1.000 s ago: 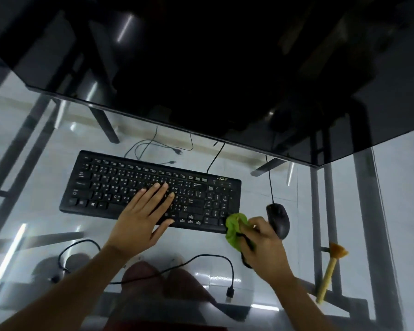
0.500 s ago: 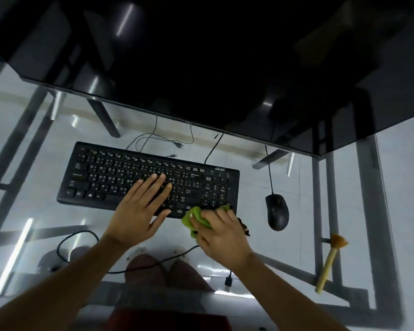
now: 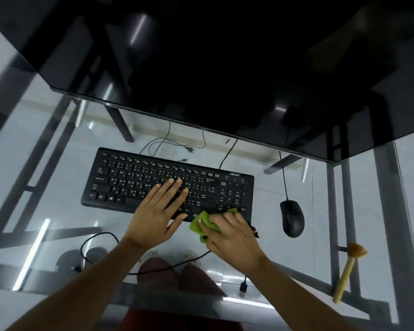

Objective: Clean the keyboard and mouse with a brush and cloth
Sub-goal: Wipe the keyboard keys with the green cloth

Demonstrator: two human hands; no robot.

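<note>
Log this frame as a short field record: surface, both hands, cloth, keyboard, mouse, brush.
surface: glass desk, dark monitor above
left hand: flat, fingers straight, resting on the keys of the keyboard
right hand: grips the green cloth at the keyboard's near right edge
mouse: right of the keyboard, untouched, cord running back
brush: lying at the far right of the desk, bristles away from the person, untouched
loose cable: black, near the front edge
</note>
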